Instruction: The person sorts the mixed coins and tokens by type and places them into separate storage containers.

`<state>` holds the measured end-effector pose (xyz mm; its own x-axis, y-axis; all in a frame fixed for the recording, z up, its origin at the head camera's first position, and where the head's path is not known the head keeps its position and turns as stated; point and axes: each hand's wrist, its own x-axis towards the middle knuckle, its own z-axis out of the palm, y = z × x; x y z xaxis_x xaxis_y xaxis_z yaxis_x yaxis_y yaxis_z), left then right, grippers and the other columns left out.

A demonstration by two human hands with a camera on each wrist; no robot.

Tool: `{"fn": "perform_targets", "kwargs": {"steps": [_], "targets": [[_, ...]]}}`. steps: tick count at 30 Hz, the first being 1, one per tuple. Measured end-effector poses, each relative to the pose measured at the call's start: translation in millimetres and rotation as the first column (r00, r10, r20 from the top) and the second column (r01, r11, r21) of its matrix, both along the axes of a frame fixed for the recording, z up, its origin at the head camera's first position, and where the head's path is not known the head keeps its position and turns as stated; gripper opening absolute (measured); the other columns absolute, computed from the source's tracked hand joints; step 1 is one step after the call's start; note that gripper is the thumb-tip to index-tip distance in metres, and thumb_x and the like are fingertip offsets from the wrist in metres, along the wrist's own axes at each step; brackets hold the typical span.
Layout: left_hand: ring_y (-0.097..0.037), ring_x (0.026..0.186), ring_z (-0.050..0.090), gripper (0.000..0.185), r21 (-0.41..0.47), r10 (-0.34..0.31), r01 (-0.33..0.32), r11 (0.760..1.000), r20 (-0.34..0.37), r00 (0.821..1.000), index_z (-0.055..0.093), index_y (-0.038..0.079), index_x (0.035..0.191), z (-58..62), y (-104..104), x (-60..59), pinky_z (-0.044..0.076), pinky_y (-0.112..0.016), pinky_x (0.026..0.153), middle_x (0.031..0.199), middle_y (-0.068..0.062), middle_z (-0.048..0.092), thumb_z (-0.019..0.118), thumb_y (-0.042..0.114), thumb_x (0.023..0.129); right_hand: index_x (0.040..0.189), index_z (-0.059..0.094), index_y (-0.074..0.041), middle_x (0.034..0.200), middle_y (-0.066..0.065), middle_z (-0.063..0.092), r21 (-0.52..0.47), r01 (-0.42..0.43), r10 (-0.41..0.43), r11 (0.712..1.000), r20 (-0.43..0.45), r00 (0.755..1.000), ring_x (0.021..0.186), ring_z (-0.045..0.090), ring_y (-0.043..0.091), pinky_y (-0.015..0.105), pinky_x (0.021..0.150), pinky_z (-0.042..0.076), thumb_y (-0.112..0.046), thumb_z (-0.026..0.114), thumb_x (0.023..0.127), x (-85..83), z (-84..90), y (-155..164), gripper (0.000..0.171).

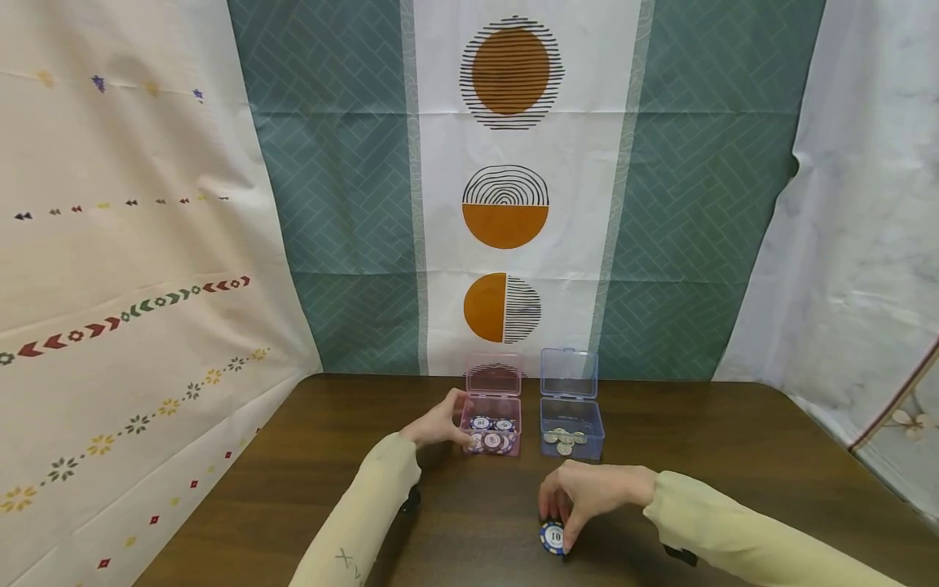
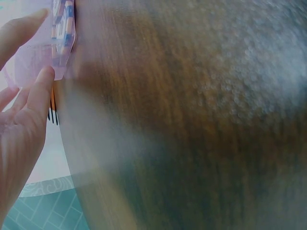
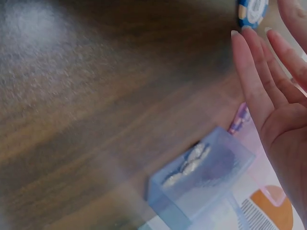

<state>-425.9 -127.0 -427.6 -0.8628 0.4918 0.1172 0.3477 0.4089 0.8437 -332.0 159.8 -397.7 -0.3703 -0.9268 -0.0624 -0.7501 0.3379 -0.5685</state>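
On the left, my left hand [image 1: 443,420] grips a small pink see-through plastic box [image 1: 518,444], thumb at its front corner and fingers toward its back. Its hinged lid stands up, and several poker chips [image 1: 491,441] lie inside. In the left wrist view, thumb and fingertips [image 2: 45,76] come against the pink wall. Nearer the front, my right hand [image 1: 590,492] pinches a blue and white poker chip [image 1: 553,536] marked 10 between thumb and fingertips, low over the table. The right wrist view catches only part of that chip [image 3: 252,12], at the fingertips.
A blue see-through box [image 1: 603,444] stands right of the pink one, lid up, holding several silvery coins [image 1: 565,439]. Both are on a dark wooden table [image 1: 469,509]. Behind hangs a patterned cloth [image 1: 352,204]; a pale cloth [image 1: 147,285] borders the left side.
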Motion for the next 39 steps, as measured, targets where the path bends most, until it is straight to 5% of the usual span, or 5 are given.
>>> {"fn": "perform_targets", "kwargs": {"steps": [39], "targets": [[-0.036, 0.120, 0.035, 0.074, -0.014, 0.012, -0.012, 1.000, -0.012, 1.000, 0.028, -0.001, 0.126, -1.0, -0.1, 0.9, 0.027, -0.051, 0.095, 0.129, -0.022, 0.038, 0.076, 0.002, 0.069, 0.088, 0.062, -0.014, 0.081, -0.013, 0.051, 0.005, -0.011, 0.011, 1.000, -0.128, 0.992, 0.066, 0.052, -0.001, 0.014, 0.056, 0.044, -0.022, 0.078, 0.070, 4.6, -8.8, 0.6, 0.026]]}}
